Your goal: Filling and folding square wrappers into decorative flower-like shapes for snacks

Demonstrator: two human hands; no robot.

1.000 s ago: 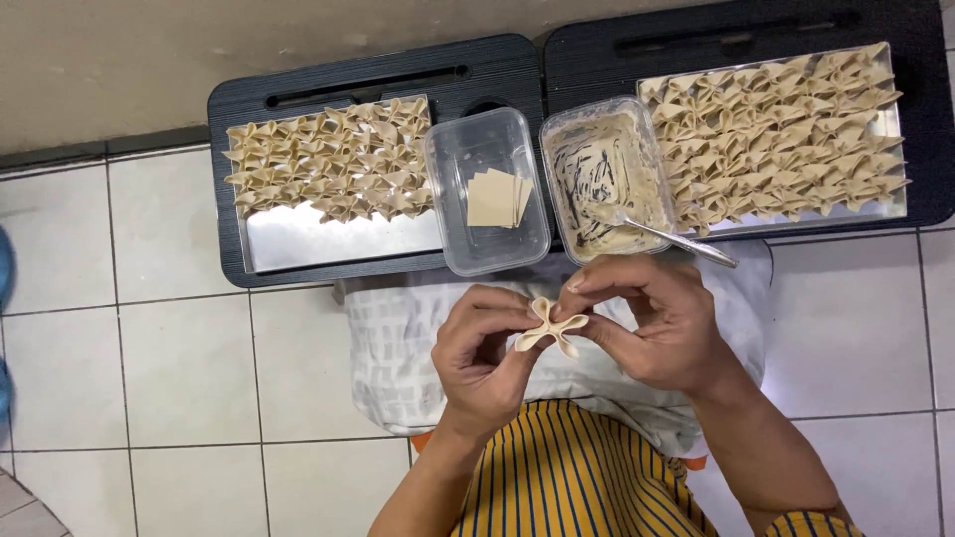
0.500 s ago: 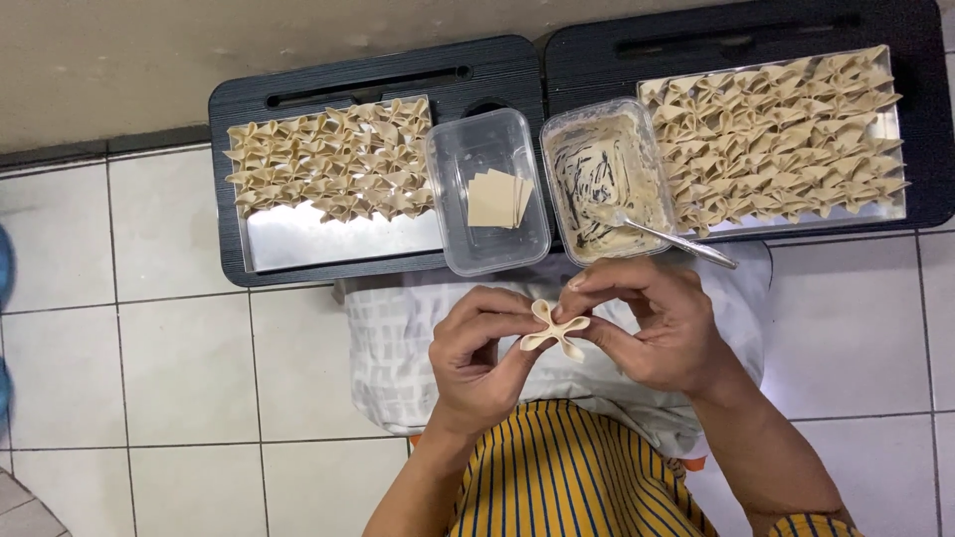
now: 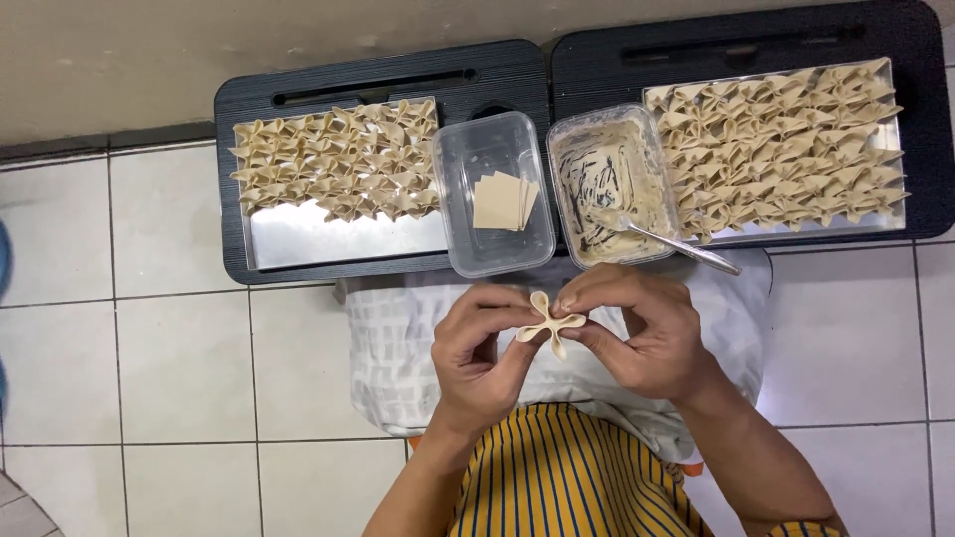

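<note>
floor: white ceramic tiles [image 3: 179, 358] are seen under two black slotted lap trays [image 3: 378, 75].
grip: a pale four-lobed folded dough wrapper [image 3: 550, 323] is pinched at its middle between the left hand [image 3: 482, 358] and the right hand [image 3: 642, 333], both closed on it.
above the grip: a clear plastic tub of square wrappers [image 3: 494, 194] and a smeared filling tub with a metal spoon [image 3: 612, 184] are set.
step: the folds are judged to be pressed sealed; a firm centre pinch is called for next.

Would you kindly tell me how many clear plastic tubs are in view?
2: the wrapper tub sits between the two metal trays; the filling tub, with a spoon, is beside it.
</note>
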